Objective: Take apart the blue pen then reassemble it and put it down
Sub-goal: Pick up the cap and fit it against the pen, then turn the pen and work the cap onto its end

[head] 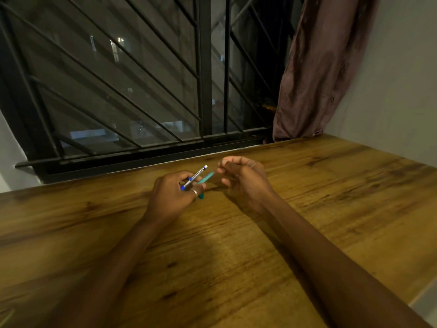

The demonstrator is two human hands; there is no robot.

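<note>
My left hand point(176, 189) holds two pen pieces just above the wooden table point(212, 245). One is a silver barrel with blue clip and blue end point(195, 177), pointing up and to the right. The other is a teal tube point(205, 179) lying beside it, its lower end showing below my ringed finger. My right hand point(241, 176) hovers just right of the tube's tip, fingers curled and pinched together; whether a small part sits between them is too small to tell. The two hands are a short gap apart.
A black barred window point(142, 91) runs along the table's far edge. A brownish curtain point(316, 72) hangs at the far right corner beside a pale wall point(397, 91). The table's right edge point(423, 301) drops off near my right forearm.
</note>
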